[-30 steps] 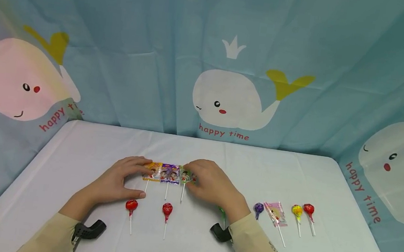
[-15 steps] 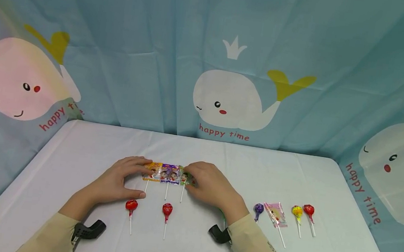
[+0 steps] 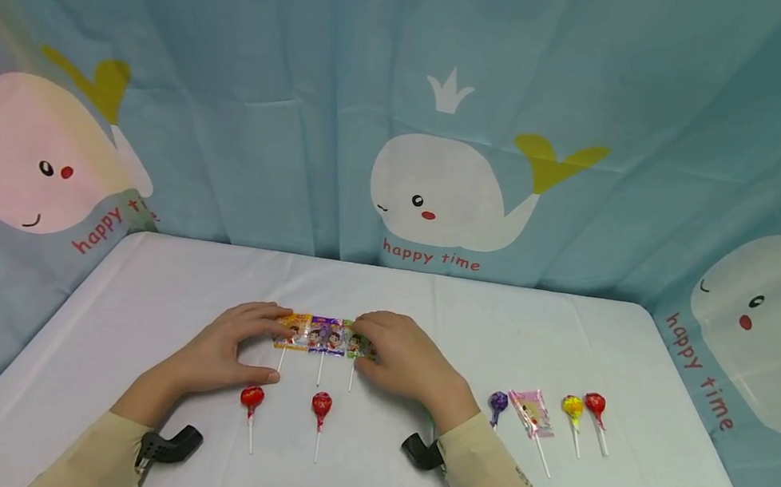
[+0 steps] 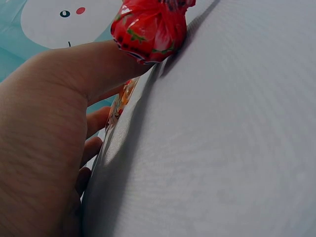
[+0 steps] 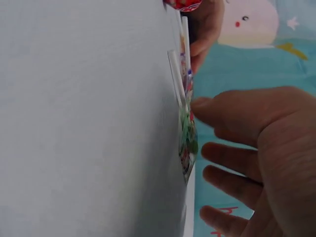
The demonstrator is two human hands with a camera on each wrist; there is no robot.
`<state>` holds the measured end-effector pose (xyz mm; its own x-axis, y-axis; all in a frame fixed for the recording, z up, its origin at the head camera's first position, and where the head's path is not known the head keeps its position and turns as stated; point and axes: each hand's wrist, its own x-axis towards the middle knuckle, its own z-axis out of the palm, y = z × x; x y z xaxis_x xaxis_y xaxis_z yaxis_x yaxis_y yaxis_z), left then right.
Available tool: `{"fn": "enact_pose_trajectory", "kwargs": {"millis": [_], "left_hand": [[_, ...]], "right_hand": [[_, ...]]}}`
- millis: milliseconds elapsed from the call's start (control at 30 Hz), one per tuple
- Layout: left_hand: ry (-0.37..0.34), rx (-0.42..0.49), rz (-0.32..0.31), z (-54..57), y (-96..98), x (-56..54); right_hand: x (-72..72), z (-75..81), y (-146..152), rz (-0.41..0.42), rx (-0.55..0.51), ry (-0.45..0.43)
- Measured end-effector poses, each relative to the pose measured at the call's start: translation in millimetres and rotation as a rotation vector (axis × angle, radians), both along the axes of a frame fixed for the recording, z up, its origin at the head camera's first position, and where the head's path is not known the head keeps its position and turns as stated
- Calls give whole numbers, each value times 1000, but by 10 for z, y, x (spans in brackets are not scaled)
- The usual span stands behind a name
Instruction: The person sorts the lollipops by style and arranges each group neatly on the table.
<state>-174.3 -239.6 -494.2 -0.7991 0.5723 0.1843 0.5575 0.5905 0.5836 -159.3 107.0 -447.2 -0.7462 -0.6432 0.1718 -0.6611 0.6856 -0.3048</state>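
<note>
In the head view three flat-wrapped lollipops lie side by side in a row, sticks toward me: an orange one (image 3: 300, 335), a purple one (image 3: 327, 337) and a green one (image 3: 356, 344). My left hand (image 3: 230, 346) rests its fingertips on the orange wrapper, thumb spread near a round red lollipop (image 3: 252, 396). At the row's other end, my right hand (image 3: 406, 358) touches the green wrapper. The right wrist view shows the thumb against the green lollipop (image 5: 188, 133), with the other fingers loosely extended. A second red lollipop (image 3: 321, 404) lies below the row.
To the right lie a round purple lollipop (image 3: 499, 401), a pink flat-wrapped one (image 3: 532, 411), a yellow one (image 3: 572, 406) and a red one (image 3: 595, 404). My right wrist mostly hides something green. A whale-print curtain (image 3: 260, 180) hangs behind the white table (image 3: 177, 275).
My right hand has shifted slightly toward the row, and its wrist covers more of the green thing beneath. The left hand stays in place.
</note>
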Motion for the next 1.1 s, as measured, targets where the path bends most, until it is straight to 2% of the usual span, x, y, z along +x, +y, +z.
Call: {"fn": "enact_pose_trajectory", "kwargs": {"millis": [367,1100], "left_hand": [[-2,-1,9,-11,-6,2],[-2,-13,18,-19,1,15]], "right_hand": [[71,94,27,17,11,20],[253,192,303,-3,-41,-57]]}}
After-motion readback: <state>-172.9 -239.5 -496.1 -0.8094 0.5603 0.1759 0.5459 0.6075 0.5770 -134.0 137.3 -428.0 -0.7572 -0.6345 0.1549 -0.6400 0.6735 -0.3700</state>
